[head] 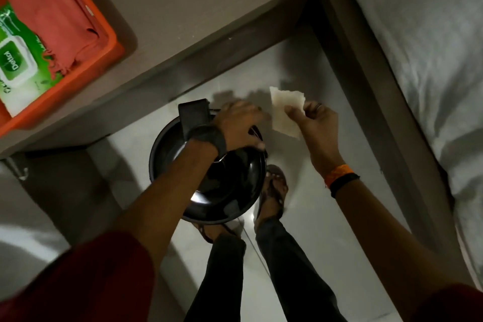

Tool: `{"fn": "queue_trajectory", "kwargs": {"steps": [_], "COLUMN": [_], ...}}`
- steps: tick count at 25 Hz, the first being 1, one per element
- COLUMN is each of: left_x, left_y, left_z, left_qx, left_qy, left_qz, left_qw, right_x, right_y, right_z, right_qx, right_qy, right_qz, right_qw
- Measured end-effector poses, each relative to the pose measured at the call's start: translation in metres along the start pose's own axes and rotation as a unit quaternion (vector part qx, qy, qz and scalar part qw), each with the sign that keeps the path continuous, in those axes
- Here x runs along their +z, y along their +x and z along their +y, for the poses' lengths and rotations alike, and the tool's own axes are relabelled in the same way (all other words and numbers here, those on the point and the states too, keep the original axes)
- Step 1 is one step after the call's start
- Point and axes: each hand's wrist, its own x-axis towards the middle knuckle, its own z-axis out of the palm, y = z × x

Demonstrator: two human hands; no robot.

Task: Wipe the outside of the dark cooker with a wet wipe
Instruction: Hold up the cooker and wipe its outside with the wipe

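— Cooker, dark, round, glossy metal [209, 178]: where does it sit, and who has it?

— Held in the air above the pale tiled floor [326, 217], just off the edge of the grey table [183, 21]. Left hand [240, 125] is clamped over its far rim, fingers curled down out of view; a black boxy part [193, 117] juts from that same rim. The bowl's mouth faces up toward the person.

— And the wipe?

— Right hand [313, 123] pinches a pale, crumpled wet wipe [285, 112] between thumb and fingertips; the sheet hangs loose, touching nothing. The cooker lies to the left of that hand and a little nearer the body, close by but apart. Being round, it shows no long axis; the outer wall curves away beneath the rim, so I judge the wipe must travel leftward and down around the side. The right hand is the free one, while the left serves as the clamp.

— Containers?

— One orange plastic tray [109, 34] on the table, well apart from both hands. Inside: a green packet of wipes with a white flap lid [18, 60], shut as far as I can tell, and a folded salmon-pink cloth [52, 13] beside it.
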Motion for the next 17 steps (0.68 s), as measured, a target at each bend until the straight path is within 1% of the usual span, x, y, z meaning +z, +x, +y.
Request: {"fn": "queue_trajectory", "kwargs": {"steps": [1,2,3,4,5,6,8,10,12,13,15,17], "left_x": [0.007,0.016,0.025,0.031,0.035,0.036,0.037,0.033,0.028,0.025,0.024,0.032], "left_y": [0.012,0.023,0.031,0.038,0.041,0.041,0.028,0.001,-0.035,-0.053,-0.084,-0.108], "left_z": [0.002,0.008,0.013,0.016,0.016,0.013,0.002,-0.012,-0.026,-0.033,-0.045,-0.057], "left_qx": [0.032,0.066,0.090,0.107,0.116,0.115,0.111,0.128,0.142,0.139,0.119,0.099], "left_qy": [0.134,0.240,0.307,0.332,0.315,0.269,0.195,0.167,0.147,0.132,0.101,0.084], "left_qz": [-0.107,-0.191,-0.250,-0.281,-0.290,-0.282,-0.240,-0.174,-0.119,-0.102,-0.086,-0.067], "left_qw": [0.985,0.950,0.914,0.894,0.896,0.914,0.945,0.962,0.972,0.976,0.984,0.989], "right_x": [-0.002,-0.003,-0.004,-0.004,-0.002,0.000,0.010,0.024,0.040,0.048,0.066,0.085], "right_y": [0.007,0.013,0.016,0.017,0.017,0.016,0.009,-0.005,-0.026,-0.037,-0.064,-0.096], "right_z": [0.012,0.024,0.034,0.043,0.050,0.057,0.067,0.075,0.080,0.083,0.088,0.090], "right_qx": [0.005,0.011,0.013,0.008,0.008,0.012,0.019,0.005,-0.025,-0.031,-0.042,-0.100], "right_qy": [-0.023,-0.042,-0.056,-0.066,-0.072,-0.075,-0.077,-0.078,-0.072,-0.076,-0.099,-0.102], "right_qz": [0.016,0.031,0.041,0.042,0.043,0.051,0.072,0.075,0.042,0.008,-0.111,-0.247], "right_qw": [1.000,0.999,0.998,0.997,0.996,0.996,0.994,0.994,0.996,0.997,0.988,0.958]}}
